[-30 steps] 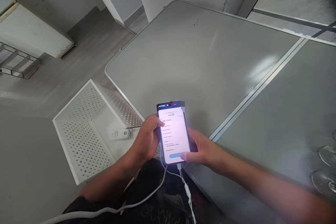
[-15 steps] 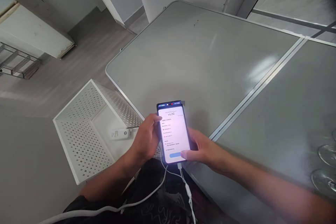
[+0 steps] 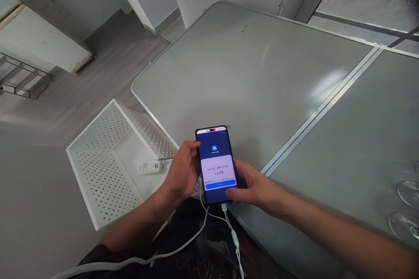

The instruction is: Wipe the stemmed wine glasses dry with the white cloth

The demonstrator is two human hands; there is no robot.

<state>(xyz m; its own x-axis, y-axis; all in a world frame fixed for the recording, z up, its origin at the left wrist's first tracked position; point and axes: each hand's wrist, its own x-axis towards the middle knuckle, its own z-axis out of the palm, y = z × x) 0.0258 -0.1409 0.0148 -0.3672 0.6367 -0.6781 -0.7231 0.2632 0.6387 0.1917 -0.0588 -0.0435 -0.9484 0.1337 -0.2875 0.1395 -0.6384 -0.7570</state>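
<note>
Between my two hands is a smartphone [image 3: 217, 161], upright with its lit screen facing me. The screen is dark blue with a pale panel reading ¥6.00 and a blue button. My left hand [image 3: 183, 168] grips the phone's left edge, thumb near the upper corner. My right hand [image 3: 252, 185] holds the lower right side, with its thumb on the lower part of the screen. Fingers behind the phone are hidden. A white cable [image 3: 233, 233] is plugged into the phone's bottom end, and another white cord [image 3: 178, 250] runs off to the lower left.
A grey table [image 3: 225, 69] with a metal rim and seam [image 3: 322, 107] lies ahead. On my left a white perforated basket [image 3: 101, 178] contains a white device [image 3: 151, 167]. Glass rims [image 3: 406, 226] show at the right edge. A wire rack [image 3: 24, 76] stands far left.
The phone's screen has switched from a white list page with ¥6.00 to a dark blue page with a pale panel. Both hands and the phone have stayed nearly in place.
</note>
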